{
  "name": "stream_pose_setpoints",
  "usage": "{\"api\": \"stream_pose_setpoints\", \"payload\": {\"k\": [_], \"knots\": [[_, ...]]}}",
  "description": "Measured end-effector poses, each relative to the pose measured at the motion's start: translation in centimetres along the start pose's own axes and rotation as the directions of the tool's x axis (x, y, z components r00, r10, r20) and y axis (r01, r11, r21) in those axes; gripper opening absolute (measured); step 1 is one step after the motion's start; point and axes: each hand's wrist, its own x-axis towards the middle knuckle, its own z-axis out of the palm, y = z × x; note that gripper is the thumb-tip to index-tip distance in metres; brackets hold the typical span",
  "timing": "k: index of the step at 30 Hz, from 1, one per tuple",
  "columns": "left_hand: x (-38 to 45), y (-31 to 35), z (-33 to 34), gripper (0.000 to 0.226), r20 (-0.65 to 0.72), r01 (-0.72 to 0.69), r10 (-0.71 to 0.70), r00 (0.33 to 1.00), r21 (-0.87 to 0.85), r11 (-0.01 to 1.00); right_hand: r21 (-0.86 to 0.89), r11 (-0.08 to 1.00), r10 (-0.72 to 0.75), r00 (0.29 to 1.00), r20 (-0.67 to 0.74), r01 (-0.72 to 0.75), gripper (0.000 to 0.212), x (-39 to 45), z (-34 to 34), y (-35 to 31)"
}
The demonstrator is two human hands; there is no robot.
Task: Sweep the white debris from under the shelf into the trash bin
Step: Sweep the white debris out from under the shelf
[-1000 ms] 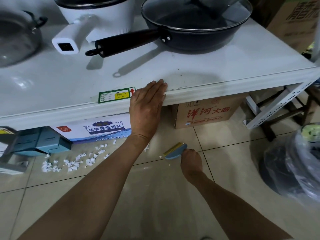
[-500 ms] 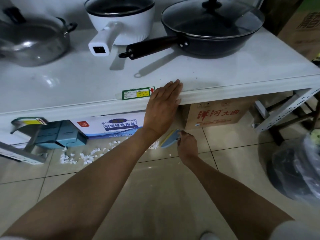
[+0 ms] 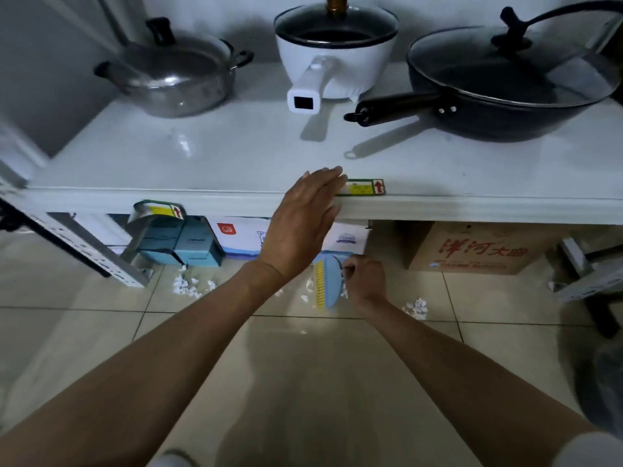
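Note:
White debris lies on the tiled floor under the front edge of the white shelf (image 3: 168, 200): one pile (image 3: 188, 287) at the left near a teal box, scraps (image 3: 308, 286) by the brush, and a small clump (image 3: 417, 306) to the right. My right hand (image 3: 365, 281) is shut on a small blue hand brush (image 3: 328, 281) with yellow bristles, held on the floor just under the shelf edge. My left hand (image 3: 303, 224) rests flat, fingers apart, on the shelf's front edge above the brush. The trash bin (image 3: 603, 375), lined with a dark bag, is only partly visible at the right edge.
On the shelf stand a steel pot (image 3: 175, 75), a white electric pot (image 3: 333, 48) and a black lidded pan (image 3: 512, 82). Under it are a teal box (image 3: 182, 244), a white carton (image 3: 242, 237) and a brown cardboard box (image 3: 472, 247). Slanted metal shelf legs (image 3: 84, 251) flank both sides.
The view has swung left and up, showing more of the shelf top. My right hand has turned the brush so it stands lengthwise. A clump of debris now lies right of that hand.

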Motion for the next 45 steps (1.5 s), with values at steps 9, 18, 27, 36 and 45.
{"api": "stream_pose_setpoints", "payload": {"k": [9, 18, 27, 36, 45], "knots": [[-4.7, -8.7, -6.2, 0.038, -0.09, 0.181, -0.175, 0.98, 0.054, 0.982, 0.123, 0.992, -0.037, 0.991, 0.131, 0.021, 0.019, 1.1, 5.7, -7.6], [-7.9, -19.7, -13.6, 0.039, -0.218, 0.352, -0.309, 0.926, 0.197, 0.915, 0.283, 0.955, 0.017, 0.967, 0.253, -0.091, 0.013, 0.6, 15.1, -14.4], [-10.3, -25.7, -13.4, 0.036, -0.156, 0.357, -0.335, 0.929, 0.144, 0.923, 0.265, 0.942, 0.099, 0.925, 0.367, -0.206, 0.011, -1.3, 25.1, -19.3], [-11.1, -27.3, -11.5, 0.034, -0.306, 0.311, -0.264, 0.915, 0.114, 0.944, 0.321, 0.817, 0.244, 0.791, 0.562, -0.48, 0.026, -1.0, 28.5, -22.9], [-10.8, -27.0, -10.6, 0.037, -0.412, 0.332, -0.259, 0.874, 0.116, 0.936, 0.24, 0.901, 0.224, 0.86, 0.458, -0.362, 0.027, -0.8, 29.4, -22.8]]}}
